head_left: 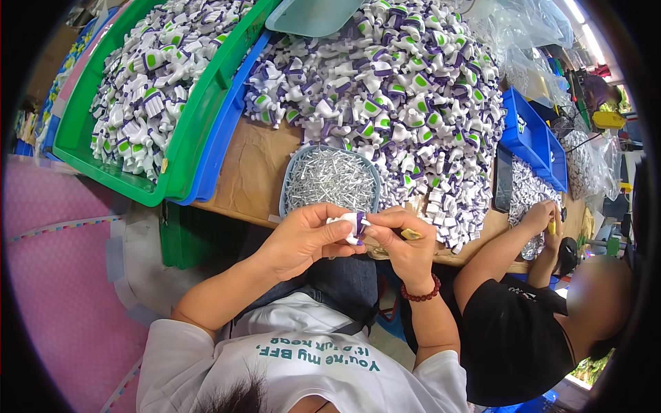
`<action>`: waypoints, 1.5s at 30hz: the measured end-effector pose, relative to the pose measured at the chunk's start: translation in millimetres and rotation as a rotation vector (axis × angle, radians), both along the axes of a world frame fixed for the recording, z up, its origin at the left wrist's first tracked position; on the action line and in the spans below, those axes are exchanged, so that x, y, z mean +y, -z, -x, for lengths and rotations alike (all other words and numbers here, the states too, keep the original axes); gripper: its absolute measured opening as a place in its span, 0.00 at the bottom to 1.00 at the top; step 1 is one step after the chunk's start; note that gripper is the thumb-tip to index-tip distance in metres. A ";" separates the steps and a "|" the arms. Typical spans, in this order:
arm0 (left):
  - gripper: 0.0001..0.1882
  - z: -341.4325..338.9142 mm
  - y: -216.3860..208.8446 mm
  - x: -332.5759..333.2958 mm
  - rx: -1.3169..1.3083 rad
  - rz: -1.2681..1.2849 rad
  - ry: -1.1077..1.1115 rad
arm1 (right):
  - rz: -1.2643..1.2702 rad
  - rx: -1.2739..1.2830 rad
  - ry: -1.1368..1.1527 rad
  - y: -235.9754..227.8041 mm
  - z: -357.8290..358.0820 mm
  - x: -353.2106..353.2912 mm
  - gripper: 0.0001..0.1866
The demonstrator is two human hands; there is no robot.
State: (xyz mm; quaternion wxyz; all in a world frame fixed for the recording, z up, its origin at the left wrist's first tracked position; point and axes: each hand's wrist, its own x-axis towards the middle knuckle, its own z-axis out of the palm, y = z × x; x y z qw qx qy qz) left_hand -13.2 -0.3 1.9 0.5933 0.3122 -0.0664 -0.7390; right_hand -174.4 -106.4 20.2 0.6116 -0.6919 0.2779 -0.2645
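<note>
A small white and purple plastic toy body part [354, 224] is pinched between the thumb and fingers of my left hand [303, 241]. My right hand [406, 244] is closed too, its thumb and forefinger tips at the purple edge of the same part. Whether a small pin is also between those right fingertips is hidden. A yellow wrap [411, 234] is on a finger of my right hand. Just beyond my hands stands a grey-blue basket [284, 199] full of small silvery metal pins [330, 179].
Behind the basket, a big heap of matching toy parts [413, 89] covers the table [241, 165]. A green bin [162, 186] of them stands left, over a blue bin [206, 175]. A pale tray [313, 17] lies on the heap. At right, a co-worker [516, 323] works beside blue trays [527, 134].
</note>
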 end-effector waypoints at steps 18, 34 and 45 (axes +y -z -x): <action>0.10 -3.2 3.4 2.4 0.156 -0.042 0.036 | 0.371 -0.085 -0.068 2.7 0.5 -3.1 0.09; 0.10 -4.1 2.9 -3.6 -0.166 0.030 -0.006 | 0.496 -0.030 -0.008 0.7 0.6 -0.9 0.10; 0.12 -1.3 6.6 -4.8 -0.240 -0.008 -0.024 | 0.609 0.128 -0.261 -4.9 8.9 -16.4 0.11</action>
